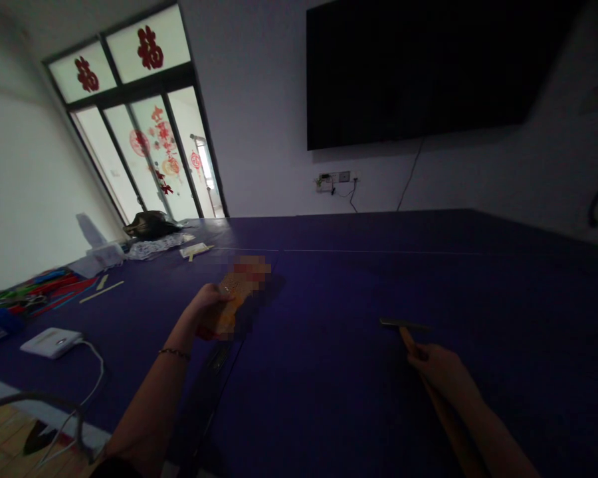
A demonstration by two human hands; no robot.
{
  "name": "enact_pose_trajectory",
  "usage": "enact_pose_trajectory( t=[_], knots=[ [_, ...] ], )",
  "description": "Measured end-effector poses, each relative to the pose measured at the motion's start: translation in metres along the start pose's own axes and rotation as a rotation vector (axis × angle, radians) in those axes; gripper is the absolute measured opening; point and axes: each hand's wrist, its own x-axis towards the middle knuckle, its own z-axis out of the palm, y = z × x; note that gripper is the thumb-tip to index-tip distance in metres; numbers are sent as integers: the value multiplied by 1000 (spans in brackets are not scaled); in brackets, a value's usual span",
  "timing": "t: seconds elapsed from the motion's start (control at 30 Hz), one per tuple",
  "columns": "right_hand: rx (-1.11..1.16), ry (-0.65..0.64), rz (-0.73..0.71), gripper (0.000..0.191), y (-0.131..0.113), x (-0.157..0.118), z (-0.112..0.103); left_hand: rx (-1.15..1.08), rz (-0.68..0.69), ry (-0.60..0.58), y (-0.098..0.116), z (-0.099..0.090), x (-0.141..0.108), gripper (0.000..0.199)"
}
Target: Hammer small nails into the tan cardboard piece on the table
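Observation:
My left hand (212,302) is closed on the left edge of a flat orange and red item (236,295), which is partly pixelated, so its exact nature is unclear. It is held over the dark blue table (319,372). To the right, my right hand (436,365) is wrapped round the wooden handle of a hammer (408,338), close below its thin metal head. The handle runs down toward the bottom edge of the view. A dark strip-like object (219,358) lies below my left hand.
A white device (52,342) with a cable lies at the left. Behind it are colourful strips (54,292), a clear plastic bag (154,247), a dark bag (152,224) and a small white packet (195,250). A large black screen (428,73) hangs on the wall.

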Motion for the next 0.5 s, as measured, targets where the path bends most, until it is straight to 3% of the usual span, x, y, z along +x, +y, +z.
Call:
enact_pose_trajectory(
  t=[0.1,0.2,0.3,0.4,0.5],
  knots=[
    [-5,-11,-14,20,0,1,-1,-124,154,-275,28,14,-6,41],
    [-17,-17,-28,19,2,2,-1,-42,285,-512,57,46,-12,42],
    [-37,-12,-23,18,5,2,-1,134,372,-600,76,92,-17,43],
    [-66,9,-5,19,7,-1,-1,218,445,-772,84,136,-21,41],
    [-93,39,-10,19,7,-6,-6,342,562,-775,89,166,-23,42]
  ],
)
